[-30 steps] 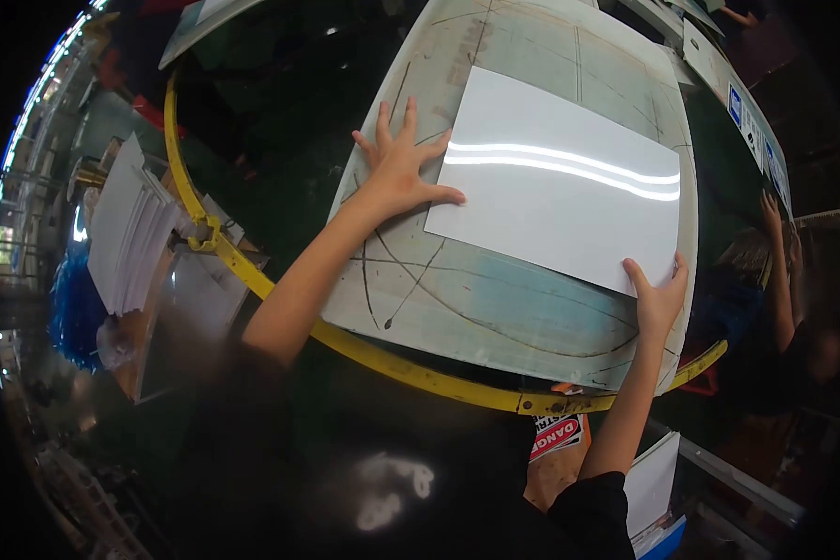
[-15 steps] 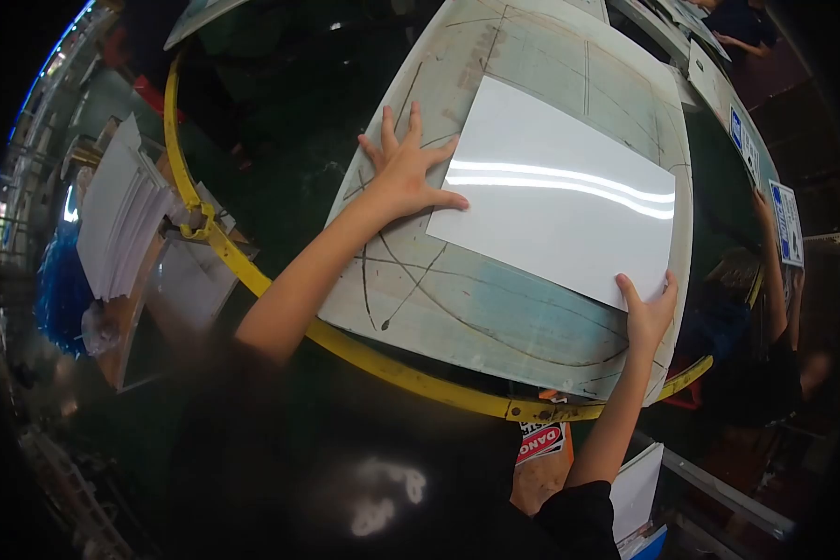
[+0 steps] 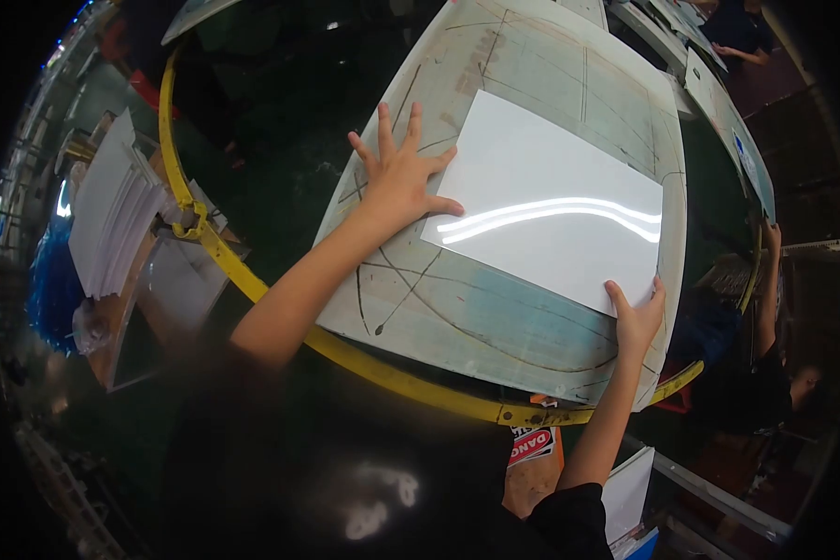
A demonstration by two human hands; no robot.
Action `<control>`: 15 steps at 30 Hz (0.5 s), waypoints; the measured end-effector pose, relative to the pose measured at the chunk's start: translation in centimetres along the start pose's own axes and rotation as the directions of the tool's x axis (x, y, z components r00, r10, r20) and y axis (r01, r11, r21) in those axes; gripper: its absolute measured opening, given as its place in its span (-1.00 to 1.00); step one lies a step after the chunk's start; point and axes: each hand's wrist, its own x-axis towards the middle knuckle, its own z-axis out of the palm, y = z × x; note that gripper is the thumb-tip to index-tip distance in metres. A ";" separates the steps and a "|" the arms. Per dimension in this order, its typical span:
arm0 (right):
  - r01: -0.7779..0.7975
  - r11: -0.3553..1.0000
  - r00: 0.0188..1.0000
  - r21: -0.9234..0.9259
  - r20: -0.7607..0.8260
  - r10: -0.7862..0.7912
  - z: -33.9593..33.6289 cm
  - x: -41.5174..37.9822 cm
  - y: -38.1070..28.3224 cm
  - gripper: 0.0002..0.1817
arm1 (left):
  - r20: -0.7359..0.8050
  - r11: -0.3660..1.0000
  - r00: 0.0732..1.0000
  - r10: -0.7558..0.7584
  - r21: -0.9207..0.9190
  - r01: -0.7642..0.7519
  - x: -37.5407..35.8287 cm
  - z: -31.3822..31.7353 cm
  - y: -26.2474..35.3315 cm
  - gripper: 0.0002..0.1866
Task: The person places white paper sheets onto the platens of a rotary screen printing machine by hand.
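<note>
A glossy white sheet lies flat on a worn, pale work board marked with dark lines and arcs. My left hand rests with fingers spread on the board, its thumb against the sheet's left edge. My right hand holds the sheet's near right corner, fingers curled over the edge. Light strips reflect across the sheet.
A yellow metal frame curves around the board's left and near sides. A stack of white sheets stands to the left. A red "DANGER" sign sits below the board. Another person's arm shows at the right, printed signs beyond.
The sheet has shifted slightly toward me and to the left on the board. My right hand moved left with its corner. The light reflection slid lower across the sheet.
</note>
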 end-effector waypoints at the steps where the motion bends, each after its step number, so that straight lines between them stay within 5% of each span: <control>1: -0.002 1.000 1.000 0.002 0.003 0.002 0.0 0.0 0.0 -0.02 | 0.004 1.000 1.000 0.001 0.013 -0.001 0.0 -0.1 0.1 -0.16; 7: 0.035 0.984 0.999 -0.175 -0.016 -0.038 0.2 -0.2 0.4 -0.06 | -0.026 0.994 0.998 0.062 0.096 -0.059 -0.1 -0.5 0.7 -0.21; 10: 0.206 0.864 0.946 -0.459 -0.131 -0.295 -0.8 -1.0 -1.3 -0.10 | 0.005 0.980 0.995 0.095 0.176 -0.094 0.3 -1.2 1.4 -0.21; 13: 0.213 0.928 0.934 -0.305 0.342 -0.102 -0.4 0.2 0.3 -0.25 | 0.066 0.945 0.988 0.136 0.289 -0.150 0.8 -1.3 2.0 -0.14; 15: 0.331 0.919 0.897 -0.212 0.373 -0.237 -2.4 -1.0 0.6 -0.37 | 0.077 0.920 0.986 0.149 0.356 -0.167 0.5 -1.6 2.7 -0.10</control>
